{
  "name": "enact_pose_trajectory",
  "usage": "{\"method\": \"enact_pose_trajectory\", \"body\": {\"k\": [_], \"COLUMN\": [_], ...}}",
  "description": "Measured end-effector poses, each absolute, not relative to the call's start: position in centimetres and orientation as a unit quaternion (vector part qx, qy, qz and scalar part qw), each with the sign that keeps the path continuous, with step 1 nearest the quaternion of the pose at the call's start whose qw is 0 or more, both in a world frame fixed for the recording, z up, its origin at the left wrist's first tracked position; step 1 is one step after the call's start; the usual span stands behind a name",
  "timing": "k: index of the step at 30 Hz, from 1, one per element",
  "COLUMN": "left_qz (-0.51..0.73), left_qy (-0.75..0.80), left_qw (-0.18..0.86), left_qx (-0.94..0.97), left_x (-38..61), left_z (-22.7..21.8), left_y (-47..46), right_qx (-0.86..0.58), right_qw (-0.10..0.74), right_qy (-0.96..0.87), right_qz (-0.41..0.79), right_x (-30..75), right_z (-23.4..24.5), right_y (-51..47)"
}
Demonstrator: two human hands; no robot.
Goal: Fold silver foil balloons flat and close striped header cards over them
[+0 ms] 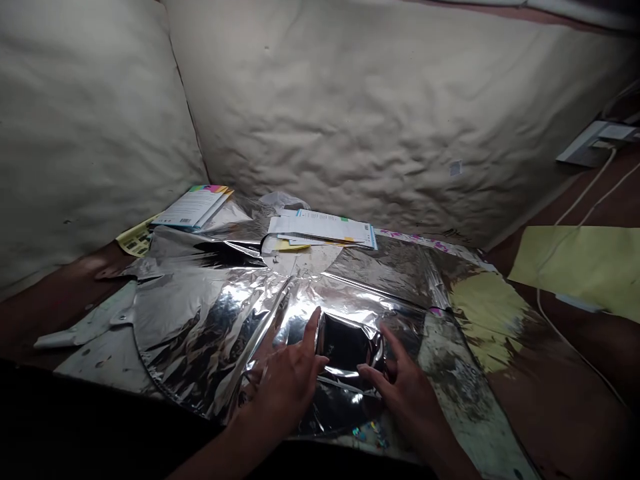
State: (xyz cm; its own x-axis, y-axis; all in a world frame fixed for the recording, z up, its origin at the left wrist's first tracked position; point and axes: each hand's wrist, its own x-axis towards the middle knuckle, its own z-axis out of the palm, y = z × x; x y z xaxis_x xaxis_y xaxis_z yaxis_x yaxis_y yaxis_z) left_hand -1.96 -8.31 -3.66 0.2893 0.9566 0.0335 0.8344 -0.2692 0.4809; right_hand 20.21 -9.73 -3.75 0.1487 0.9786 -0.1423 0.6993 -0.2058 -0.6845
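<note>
A crumpled sheet of silver metallic foil spreads across the surface in front of me, with a dark, puffed-up fold near its middle. My left hand rests on the foil at the left side of that fold, its fingers apart and the fingertips touching the crinkled foil. My right hand lies against the fold's right side, its fingers spread. Neither hand visibly grips anything. Part of the foil's lower edge is hidden by my forearms and the dark foreground.
Beyond the foil lie a stack of printed papers and a booklet. Cream padded cushions rise behind them. A pale yellow sheet and a white cable lie at the right, below a wall-mounted grey fitting.
</note>
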Motion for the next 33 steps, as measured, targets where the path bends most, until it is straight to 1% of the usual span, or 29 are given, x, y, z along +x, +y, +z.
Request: {"method": "enact_pose_trajectory", "body": {"k": [2,5,7,9,11,13,15,17,20,22,25,27,29,31,33], "left_qz": [0.143,0.157,0.172,0.164,0.141,0.125,0.118,0.109,0.093,0.088,0.089,0.090,0.091,0.099,0.114], "left_qy": [0.572,0.575,0.534,0.480,0.460,0.471,0.476,0.476,0.475,0.476,0.474,0.472,0.463,0.449,0.433], "left_qw": [0.179,0.085,0.022,0.014,0.026,0.031,0.031,0.032,0.039,0.044,0.047,0.047,0.047,0.043,0.026], "left_qx": [0.787,0.799,0.828,0.862,0.876,0.873,0.871,0.872,0.874,0.874,0.874,0.876,0.881,0.887,0.894], "left_x": [-1.9,-1.3,-0.7,-0.2,0.1,0.2,0.1,0.0,0.1,0.2,0.3,0.1,-0.3,-1.0,-1.9], "left_z": [-3.2,-3.1,-3.6,-4.5,-5.3,-5.8,-5.8,-5.6,-5.2,-5.0,-4.9,-5.0,-5.1,-5.3,-5.3], "left_y": [-8.4,-8.2,-7.9,-7.4,-7.1,-6.9,-7.0,-7.1,-7.1,-7.0,-6.9,-6.9,-7.1,-7.5,-8.1], "right_qx": [-0.719,-0.712,-0.700,-0.684,-0.667,-0.636,-0.587,-0.539,-0.509,-0.515,-0.525,-0.528,-0.559,-0.621,-0.682], "right_qw": [0.221,0.190,0.171,0.164,0.190,0.233,0.241,0.194,0.115,0.100,0.106,0.124,0.178,0.281,0.387], "right_qy": [-0.599,-0.634,-0.657,-0.681,-0.707,-0.735,-0.772,-0.819,-0.852,-0.849,-0.840,-0.829,-0.787,-0.689,-0.545], "right_qz": [0.276,0.234,0.220,0.205,0.138,0.029,-0.038,-0.028,0.032,0.056,0.090,0.134,0.193,0.246,0.298], "right_x": [20.1,19.9,20.0,20.5,21.0,21.2,20.9,20.2,19.3,19.1,19.1,19.4,20.0,20.9,21.7], "right_z": [-3.7,-3.7,-3.8,-3.8,-3.6,-3.3,-3.3,-3.6,-4.6,-5.2,-5.2,-4.8,-4.2,-3.7,-3.4], "right_y": [-9.8,-10.0,-10.3,-10.3,-10.1,-9.6,-9.0,-8.5,-8.2,-8.1,-7.8,-7.9,-8.8,-11.2,-14.7]}}
